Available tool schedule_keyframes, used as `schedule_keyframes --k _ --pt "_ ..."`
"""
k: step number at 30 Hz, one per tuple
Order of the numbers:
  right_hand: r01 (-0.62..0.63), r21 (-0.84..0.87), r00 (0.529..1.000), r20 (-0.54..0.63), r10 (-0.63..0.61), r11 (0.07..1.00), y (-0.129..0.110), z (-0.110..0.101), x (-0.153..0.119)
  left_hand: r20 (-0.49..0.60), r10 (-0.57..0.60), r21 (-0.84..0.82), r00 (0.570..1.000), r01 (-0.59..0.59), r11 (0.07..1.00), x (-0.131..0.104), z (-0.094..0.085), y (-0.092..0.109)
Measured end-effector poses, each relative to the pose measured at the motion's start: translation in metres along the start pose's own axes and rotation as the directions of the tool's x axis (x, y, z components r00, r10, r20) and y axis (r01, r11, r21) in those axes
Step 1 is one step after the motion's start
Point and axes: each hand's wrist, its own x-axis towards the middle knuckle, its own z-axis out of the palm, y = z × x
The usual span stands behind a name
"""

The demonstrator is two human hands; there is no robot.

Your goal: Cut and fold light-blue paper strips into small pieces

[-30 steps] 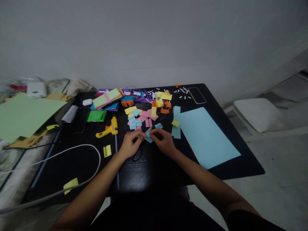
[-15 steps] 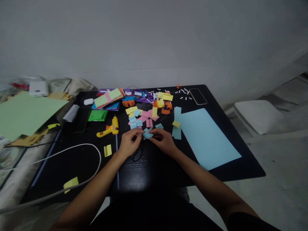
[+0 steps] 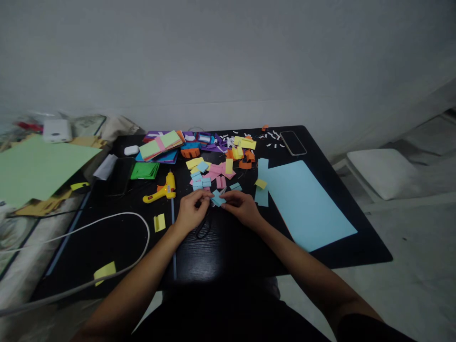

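Observation:
A small light blue paper piece (image 3: 218,198) is between my two hands near the middle of the black table. My left hand (image 3: 193,207) pinches its left edge with thumb and fingertips. On the other side, my right hand (image 3: 242,207) has its thumb and fingers closed at the paper's right edge. Just beyond the hands lie folded blue pieces (image 3: 201,182), pink pieces (image 3: 221,182) and yellow pieces (image 3: 194,164). A dark cord loop (image 3: 204,231) rests by my left hand. Scissors seem to lie behind the paper, mostly hidden.
A yellow glue gun (image 3: 165,189) lies left of the hands, near a white cable (image 3: 142,221). Large light blue sheets (image 3: 309,204) lie to the right, a phone (image 3: 293,143) behind them. Stacked coloured papers (image 3: 162,145) sit at the back left. A white stool (image 3: 379,166) stands right.
My right hand has shifted very slightly left at the small blue paper. Little else has moved.

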Motion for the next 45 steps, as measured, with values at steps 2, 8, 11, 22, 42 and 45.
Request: schedule_keyframes --k 2,8,11,22,42,45 --pt "-0.012 0.01 1.0 0.005 0.012 1.0 0.0 -0.0004 0.0002 -0.004 -0.017 -0.01 1.0 0.017 1.0 0.0001 0.0001 -0.0004" --pt "-0.034 0.034 0.999 0.015 0.034 0.999 0.0005 -0.0014 0.0008 0.017 -0.111 -0.141 0.994 0.112 0.984 0.0012 0.0023 -0.0019" --pt "-0.028 0.048 1.0 0.013 0.027 0.998 0.0011 -0.0011 0.0013 0.031 -0.164 -0.234 0.986 0.167 0.958 0.0018 0.0036 -0.0018" --pt "-0.099 0.132 0.995 0.025 0.097 0.986 0.0008 -0.0023 0.0022 0.055 -0.219 -0.336 0.974 0.225 0.914 0.0028 0.0059 -0.0021" --pt "-0.141 0.176 0.99 0.047 0.135 0.974 -0.0053 -0.0049 0.0022 0.06 -0.227 -0.357 0.972 0.233 0.905 0.0022 0.0047 -0.0013" --pt "-0.148 0.166 0.989 0.024 0.146 0.975 -0.0059 -0.0045 0.0021 0.055 -0.23 -0.367 0.972 0.234 0.9 0.0023 0.005 -0.0004"
